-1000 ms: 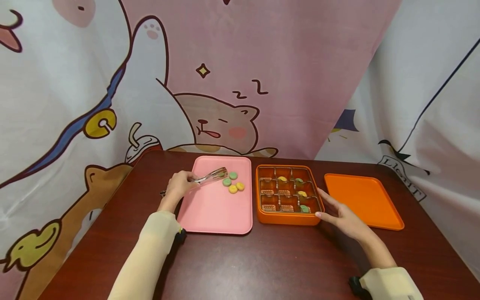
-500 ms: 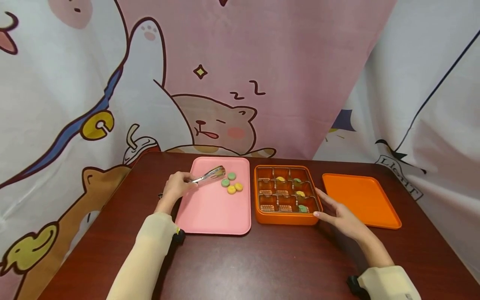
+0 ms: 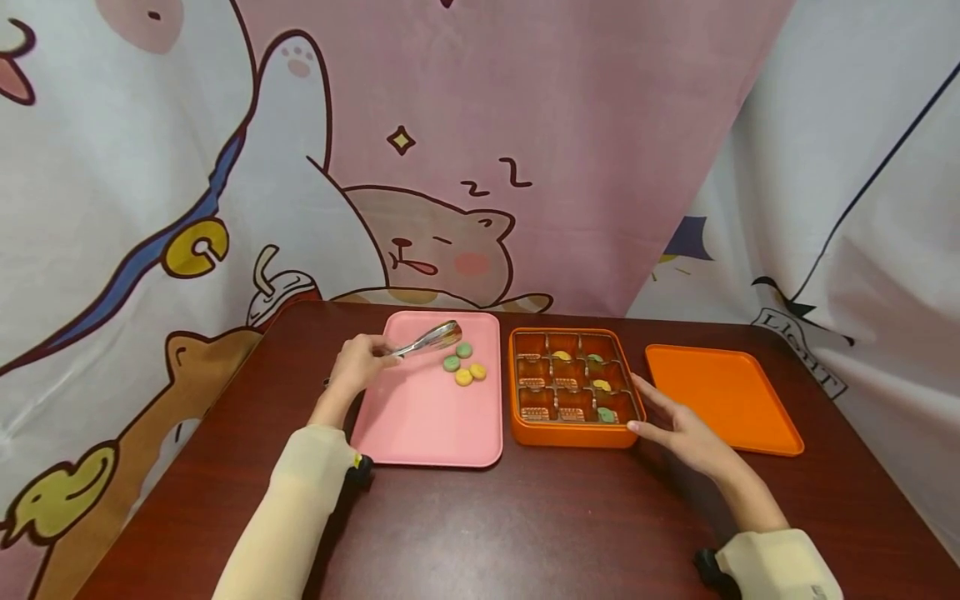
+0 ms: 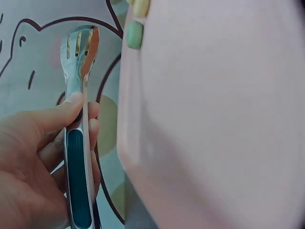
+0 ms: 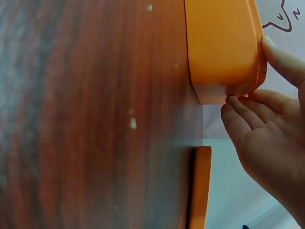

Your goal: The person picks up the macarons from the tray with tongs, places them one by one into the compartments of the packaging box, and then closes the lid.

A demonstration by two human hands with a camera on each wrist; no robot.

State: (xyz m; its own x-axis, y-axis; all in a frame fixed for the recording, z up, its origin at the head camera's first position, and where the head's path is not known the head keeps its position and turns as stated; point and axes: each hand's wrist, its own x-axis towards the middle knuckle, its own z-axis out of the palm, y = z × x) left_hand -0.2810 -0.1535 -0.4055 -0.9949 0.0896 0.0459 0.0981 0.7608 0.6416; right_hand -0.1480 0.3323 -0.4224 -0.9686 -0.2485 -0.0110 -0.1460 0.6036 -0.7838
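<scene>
My left hand (image 3: pixel 358 364) grips metal serving tongs (image 4: pixel 79 143) with dark green handle panels, thumb on one side and fingers on the other. The slotted tongs' head is raised above the pink tray (image 3: pixel 420 425), by two green and two yellow small round sweets (image 3: pixel 464 377) that look like macarons. I cannot tell whether anything is between the tongs' ends. My right hand (image 3: pixel 686 433) touches the near right corner of an orange box (image 3: pixel 573 436), thumb at its rim and fairly straight fingers along its side. In the box, a clear divided insert holds several green and yellow sweets (image 3: pixel 606 414).
An orange lid or flat tray (image 3: pixel 723 400) lies to the right of the box. Everything rests on a dark reddish wooden table (image 3: pixel 480 533). A printed cartoon curtain (image 3: pixel 585 150) hangs directly behind the table.
The tongs in my left hand have risen slightly and their head has shifted a little right. My right hand stays at the box corner. The sweets on the tray have not moved.
</scene>
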